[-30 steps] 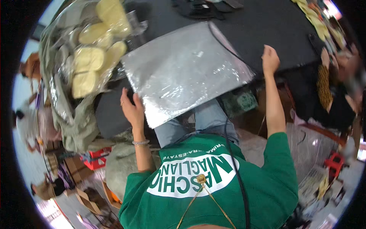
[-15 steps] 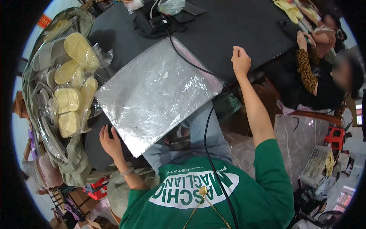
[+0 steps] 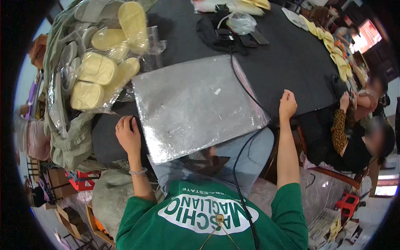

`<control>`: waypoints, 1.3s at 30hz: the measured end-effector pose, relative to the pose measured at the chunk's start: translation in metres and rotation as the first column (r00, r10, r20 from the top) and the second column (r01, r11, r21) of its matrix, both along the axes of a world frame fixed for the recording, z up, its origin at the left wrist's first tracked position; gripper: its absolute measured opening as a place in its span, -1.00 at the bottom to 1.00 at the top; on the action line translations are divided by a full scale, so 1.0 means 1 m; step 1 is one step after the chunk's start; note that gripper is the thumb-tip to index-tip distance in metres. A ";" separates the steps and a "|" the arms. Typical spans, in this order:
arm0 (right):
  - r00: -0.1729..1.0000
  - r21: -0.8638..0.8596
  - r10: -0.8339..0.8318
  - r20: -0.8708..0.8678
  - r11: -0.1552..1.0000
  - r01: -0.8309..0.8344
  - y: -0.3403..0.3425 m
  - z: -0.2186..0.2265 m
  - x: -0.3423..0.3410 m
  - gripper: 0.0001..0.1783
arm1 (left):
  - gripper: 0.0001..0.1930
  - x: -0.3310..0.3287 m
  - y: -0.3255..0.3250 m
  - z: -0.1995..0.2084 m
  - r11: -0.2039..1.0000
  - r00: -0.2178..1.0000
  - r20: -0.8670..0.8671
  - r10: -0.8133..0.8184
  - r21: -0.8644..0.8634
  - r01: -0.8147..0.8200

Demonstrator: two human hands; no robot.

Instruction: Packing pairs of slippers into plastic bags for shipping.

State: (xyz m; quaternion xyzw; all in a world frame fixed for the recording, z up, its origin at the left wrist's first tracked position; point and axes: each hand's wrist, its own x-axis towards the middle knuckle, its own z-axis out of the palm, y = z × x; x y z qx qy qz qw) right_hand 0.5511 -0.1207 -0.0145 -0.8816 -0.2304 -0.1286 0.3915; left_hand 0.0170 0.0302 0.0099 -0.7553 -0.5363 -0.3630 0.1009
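Observation:
A stack of large clear plastic bags [image 3: 196, 108] lies flat across the table's near edge, above my lap, wrinkled and shiny. Just off its left edge is my left hand [image 3: 128, 135], fingers loosely bent and a little apart, with nothing seen in them. My right hand [image 3: 287, 104] hovers past the stack's right edge, over the dark table, fingers curled in and nothing visible in them. Beyond my left hand, yellow slippers [image 3: 98, 68] in clear wrapping lie in a heap with grey ones. A black cable [image 3: 241, 81] runs over the bags toward my chest.
The dark cloth-covered table [image 3: 175, 37] stretches ahead. On it are a black pouch [image 3: 210, 35], a phone [image 3: 260, 37] and a crumpled clear bag [image 3: 241, 23]. Yellow slippers [image 3: 321, 35] line the far right edge, where other people sit. A red stool [image 3: 348, 204] stands at right.
The whole view has shifted, with the table's far side showing more now. My right hand has come down nearer the bags' right corner. My left hand stays beside the bags' left edge.

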 end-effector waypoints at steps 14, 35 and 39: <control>0.999 -0.018 0.013 0.051 1.000 -0.012 0.000 0.000 0.000 -0.75 | -0.87 0.001 -0.002 0.001 0.998 0.998 0.039 0.045 -0.052 -0.043; 0.985 -0.125 0.119 0.128 0.987 -0.103 -0.002 -0.006 0.004 -0.68 | -0.47 -0.011 -0.015 -0.003 0.970 0.922 0.375 0.100 0.168 -0.174; 0.984 -0.126 0.121 0.131 0.987 -0.104 0.000 0.002 -0.006 -0.69 | -0.51 0.010 -0.003 0.056 0.907 0.982 0.179 0.059 0.402 -0.128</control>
